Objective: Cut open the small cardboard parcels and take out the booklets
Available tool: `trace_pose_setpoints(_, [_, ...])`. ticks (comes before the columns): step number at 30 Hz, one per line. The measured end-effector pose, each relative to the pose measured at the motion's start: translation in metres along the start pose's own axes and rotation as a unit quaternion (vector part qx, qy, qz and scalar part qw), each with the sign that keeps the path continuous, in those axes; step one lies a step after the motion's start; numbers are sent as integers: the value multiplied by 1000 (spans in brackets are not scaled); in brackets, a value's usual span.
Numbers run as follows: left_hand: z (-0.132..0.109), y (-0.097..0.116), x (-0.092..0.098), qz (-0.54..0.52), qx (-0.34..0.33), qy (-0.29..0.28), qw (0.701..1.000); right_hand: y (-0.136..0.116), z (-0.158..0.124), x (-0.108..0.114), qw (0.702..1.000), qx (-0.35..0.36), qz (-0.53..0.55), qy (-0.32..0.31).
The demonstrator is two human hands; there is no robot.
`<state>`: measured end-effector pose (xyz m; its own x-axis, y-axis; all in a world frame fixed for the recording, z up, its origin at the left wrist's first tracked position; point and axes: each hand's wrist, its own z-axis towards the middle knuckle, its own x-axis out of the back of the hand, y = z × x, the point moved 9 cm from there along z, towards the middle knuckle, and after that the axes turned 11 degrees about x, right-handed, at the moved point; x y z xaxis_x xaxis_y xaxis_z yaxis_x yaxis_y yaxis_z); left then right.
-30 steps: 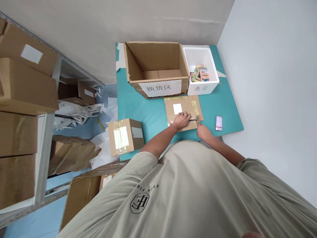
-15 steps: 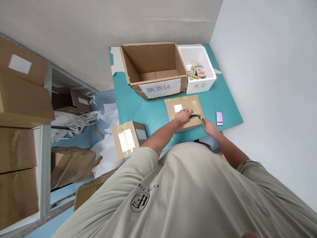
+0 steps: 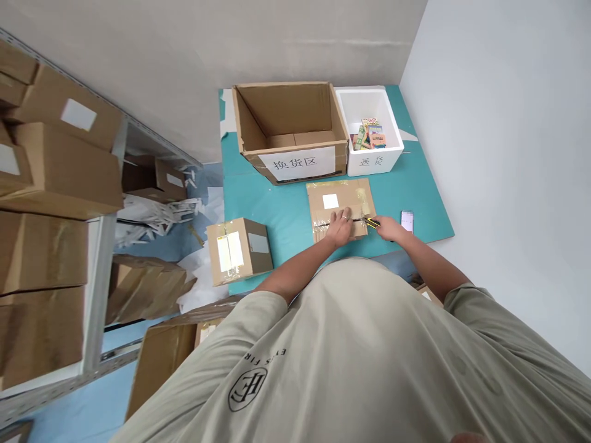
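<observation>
A taped cardboard box (image 3: 318,197) with a small white label lies on the teal table near its front edge. A dark slit runs across its top. My left hand (image 3: 340,226) rests on the box with its fingers spread over the slit. In my right hand (image 3: 390,228) is a yellow and black box cutter (image 3: 372,222), its tip at the right end of the slit. A phone (image 3: 407,221) with a lit screen lies just right of my right hand.
Behind the box stand an open carton (image 3: 286,117) with a handwritten sign and a white foam bin (image 3: 388,123) holding small colourful packets. A smaller taped box (image 3: 240,249) sits at the table's left edge. Shelving (image 3: 104,277) with stacked cartons is at the left.
My left hand has drawn back toward the box's near side, its fingers now spread. The box cutter stays at the box's right side, lying flatter. The view has shifted slightly.
</observation>
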<state>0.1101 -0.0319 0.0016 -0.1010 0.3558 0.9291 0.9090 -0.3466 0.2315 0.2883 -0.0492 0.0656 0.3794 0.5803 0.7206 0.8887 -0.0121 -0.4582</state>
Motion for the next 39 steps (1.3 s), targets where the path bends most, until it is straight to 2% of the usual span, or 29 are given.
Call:
trace_pose_setpoints(3, [3, -1, -4, -11, 42, -1, 999, -11, 16, 6, 997, 53, -60, -1])
trace_pose_setpoints(5, [3, -2, -5, -16, 50, 4, 999, -12, 24, 7, 996, 56, -60, -17])
trace_pose_setpoints(10, [-3, -6, -8, -12, 57, -1, 998, 9, 30, 7, 994, -2, 61, -94])
trace_pose_setpoints(14, [-6, -8, -7, -11, 58, -6, 998, 18, 34, 11, 982, -6, 149, -115])
trace_pose_setpoints(20, [-3, -4, 1, 2, 45, -6, 999, 8, 41, -8, 977, 0, 149, -153])
trace_pose_setpoints(24, [-7, -4, 7, 35, 47, -5, 998, 15, 33, -11, 976, 11, 148, -161])
trace_pose_setpoints(29, [-20, -1, 6, 46, 69, -8, 997, 44, 16, -12, 974, 11, 179, -138])
trace_pose_setpoints(34, [-27, 2, -3, 62, 59, -14, 996, 79, 8, -12, 958, 28, 276, -69])
trace_pose_setpoints(39, [-27, -12, -2, 67, 27, 6, 997, 110, 12, -6, 929, 46, 366, -5])
